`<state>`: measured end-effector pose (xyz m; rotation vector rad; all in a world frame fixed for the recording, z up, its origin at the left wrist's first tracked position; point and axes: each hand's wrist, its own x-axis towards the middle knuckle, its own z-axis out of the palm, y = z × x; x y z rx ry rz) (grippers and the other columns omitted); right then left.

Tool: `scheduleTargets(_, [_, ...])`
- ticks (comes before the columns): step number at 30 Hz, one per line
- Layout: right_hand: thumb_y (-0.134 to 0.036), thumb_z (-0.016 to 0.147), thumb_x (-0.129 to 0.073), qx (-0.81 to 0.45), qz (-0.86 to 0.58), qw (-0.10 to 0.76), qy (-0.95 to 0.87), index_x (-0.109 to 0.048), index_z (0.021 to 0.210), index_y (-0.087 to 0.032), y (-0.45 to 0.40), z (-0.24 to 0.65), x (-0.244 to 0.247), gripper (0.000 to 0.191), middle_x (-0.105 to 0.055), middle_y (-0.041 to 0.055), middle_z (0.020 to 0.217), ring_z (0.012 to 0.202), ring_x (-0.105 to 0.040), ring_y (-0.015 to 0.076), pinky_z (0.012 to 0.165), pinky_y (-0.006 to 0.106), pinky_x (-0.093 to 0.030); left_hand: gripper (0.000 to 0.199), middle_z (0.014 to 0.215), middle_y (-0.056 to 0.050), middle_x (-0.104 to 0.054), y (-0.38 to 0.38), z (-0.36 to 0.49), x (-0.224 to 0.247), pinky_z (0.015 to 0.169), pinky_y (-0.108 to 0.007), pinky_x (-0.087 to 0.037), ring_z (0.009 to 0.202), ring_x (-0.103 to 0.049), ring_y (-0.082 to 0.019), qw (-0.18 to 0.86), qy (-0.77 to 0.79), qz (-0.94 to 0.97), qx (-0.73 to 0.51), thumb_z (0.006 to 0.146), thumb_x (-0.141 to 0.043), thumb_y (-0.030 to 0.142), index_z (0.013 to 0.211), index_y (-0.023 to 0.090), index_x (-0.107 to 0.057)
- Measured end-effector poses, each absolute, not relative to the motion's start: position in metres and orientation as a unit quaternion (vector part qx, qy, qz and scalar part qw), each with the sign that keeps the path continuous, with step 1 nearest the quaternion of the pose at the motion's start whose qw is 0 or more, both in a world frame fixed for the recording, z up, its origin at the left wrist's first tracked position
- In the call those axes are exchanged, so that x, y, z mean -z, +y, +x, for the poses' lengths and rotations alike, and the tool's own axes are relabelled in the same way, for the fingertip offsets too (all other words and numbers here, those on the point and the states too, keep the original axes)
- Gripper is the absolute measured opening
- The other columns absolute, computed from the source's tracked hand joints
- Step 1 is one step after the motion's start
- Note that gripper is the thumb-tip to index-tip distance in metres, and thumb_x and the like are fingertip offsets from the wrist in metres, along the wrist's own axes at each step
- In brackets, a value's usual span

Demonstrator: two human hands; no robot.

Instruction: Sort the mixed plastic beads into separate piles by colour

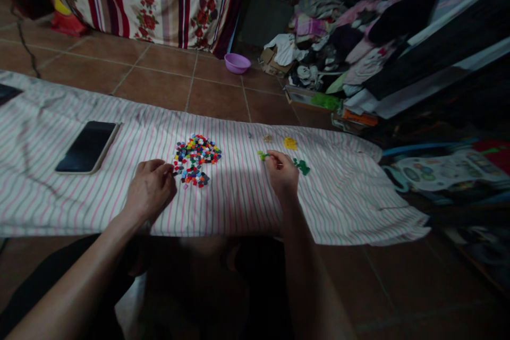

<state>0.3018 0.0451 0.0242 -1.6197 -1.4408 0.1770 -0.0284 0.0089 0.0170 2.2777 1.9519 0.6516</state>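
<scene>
A mixed pile of small coloured square pieces lies on the striped cloth. At its left edge rests my left hand, fingers curled together; a dark piece shows by the fingertips, but what they hold is not clear. Farther right, my right hand is closed in a pinch, with a small green piece at its fingertips. It touches down beside a little light green group. Dark green pieces lie just right of that hand. Beyond it sit a yellow group, a tan group and a few grey pieces.
A phone lies on the striped cloth to the left, and part of another dark object shows at the far left edge. On the tiled floor stands a purple basin. Heaped clothes fill the right background.
</scene>
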Motion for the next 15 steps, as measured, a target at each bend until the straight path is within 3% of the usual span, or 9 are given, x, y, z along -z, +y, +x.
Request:
scheduleTargets(5, [-0.041,0.073,-0.057,-0.037,-0.717,0.498,-0.487,-0.062,0.092,-0.017,0.038,0.336,-0.022,0.031,-0.064,0.0038,0.077,0.065,-0.056,0.0150,0.067,0.030,-0.049,0.039,0.109,-0.014,-0.065,0.010,-0.030,-0.017,0.089,-0.047,-0.048,0.104,-0.056,-0.030,0.048,0.634,0.743,-0.208,0.087,-0.038,0.035,0.102,0.018,-0.070])
scheduleTargets(15, [-0.038,0.067,-0.056,0.011,-0.747,0.528,-0.403,-0.062,0.081,-0.018,0.029,0.384,-0.006,0.025,-0.059,0.0019,0.069,0.063,-0.055,0.0173,0.069,0.037,-0.048,0.040,0.109,-0.014,-0.064,0.010,-0.026,-0.022,0.086,-0.046,-0.049,0.102,-0.056,-0.032,0.038,0.647,0.738,-0.188,0.086,-0.038,0.035,0.101,0.018,-0.070])
